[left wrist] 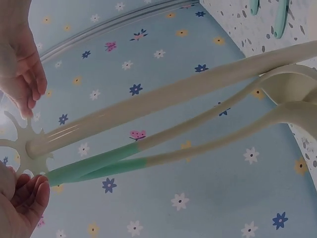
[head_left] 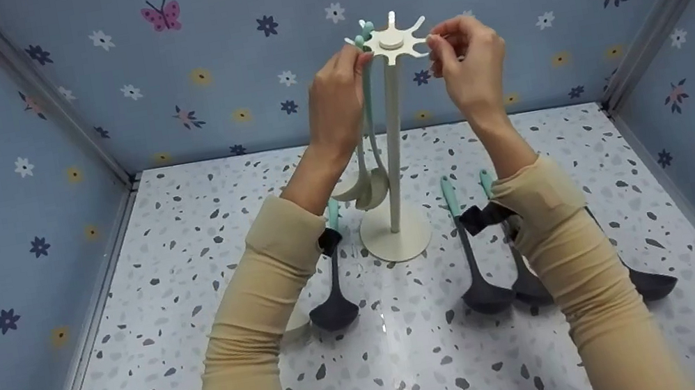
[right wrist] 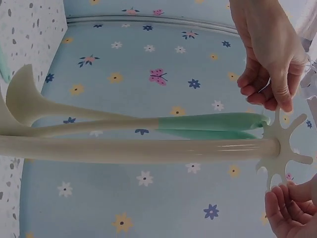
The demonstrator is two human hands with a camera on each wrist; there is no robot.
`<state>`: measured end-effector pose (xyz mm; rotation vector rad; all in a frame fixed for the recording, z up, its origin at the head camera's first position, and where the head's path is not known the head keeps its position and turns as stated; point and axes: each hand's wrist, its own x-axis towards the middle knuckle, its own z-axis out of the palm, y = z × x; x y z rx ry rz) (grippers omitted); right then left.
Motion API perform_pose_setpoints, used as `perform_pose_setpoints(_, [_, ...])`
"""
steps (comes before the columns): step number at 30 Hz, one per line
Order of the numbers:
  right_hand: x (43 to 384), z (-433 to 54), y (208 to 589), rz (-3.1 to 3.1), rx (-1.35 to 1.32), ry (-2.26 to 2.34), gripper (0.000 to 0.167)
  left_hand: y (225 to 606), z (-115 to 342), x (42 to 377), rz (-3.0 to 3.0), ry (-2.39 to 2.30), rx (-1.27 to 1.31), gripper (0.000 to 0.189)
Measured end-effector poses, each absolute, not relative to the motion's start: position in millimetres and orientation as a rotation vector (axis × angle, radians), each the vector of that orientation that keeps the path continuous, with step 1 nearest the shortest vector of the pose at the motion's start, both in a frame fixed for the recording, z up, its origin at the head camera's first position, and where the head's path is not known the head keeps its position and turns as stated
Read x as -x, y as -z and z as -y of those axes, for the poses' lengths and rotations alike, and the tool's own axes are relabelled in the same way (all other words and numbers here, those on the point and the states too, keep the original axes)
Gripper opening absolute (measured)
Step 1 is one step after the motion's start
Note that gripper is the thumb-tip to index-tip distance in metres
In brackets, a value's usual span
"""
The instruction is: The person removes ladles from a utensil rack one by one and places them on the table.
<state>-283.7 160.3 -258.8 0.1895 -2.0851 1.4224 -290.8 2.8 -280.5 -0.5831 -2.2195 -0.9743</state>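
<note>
A cream utensil stand rises from a round base to a star-shaped hook wheel. My left hand pinches one prong of the wheel on its left side, beside the ladle handles. On the opposite side, my right hand pinches another prong between thumb and fingers. Two cream ladles with mint-green handles hang from the wheel on the left, their bowls down beside the pole. The ladle tops are partly hidden by the left hand in the left wrist view.
Several dark utensils with mint handles lie on the speckled tabletop: a ladle left of the base, another ladle to the right, and more partly under the right sleeve. A pale object shows beside the left sleeve. Flowered walls enclose the table.
</note>
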Motion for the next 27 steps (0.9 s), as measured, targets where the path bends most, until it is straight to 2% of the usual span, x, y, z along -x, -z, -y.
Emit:
perform_pose_setpoints(5, [287,-162,251,2.102,-0.121,-1.536,0.014,280,-7,286,2.191,0.897,0.61,0.031])
perform_pose_setpoints(11, [306,-172,254,2.066,-0.109,-1.735,0.017,279,-14,280,2.147,0.79,0.655,0.029])
perform_pose_setpoints(18, [317,-176,254,1.942,-0.162,-1.995,0.01,273,-22,273,2.205,0.738,0.653,0.031])
perform_pose_setpoints(27, [327,-176,252,1.944,-0.16,-2.125,0.016,270,-28,268,2.286,0.568,0.645,0.032])
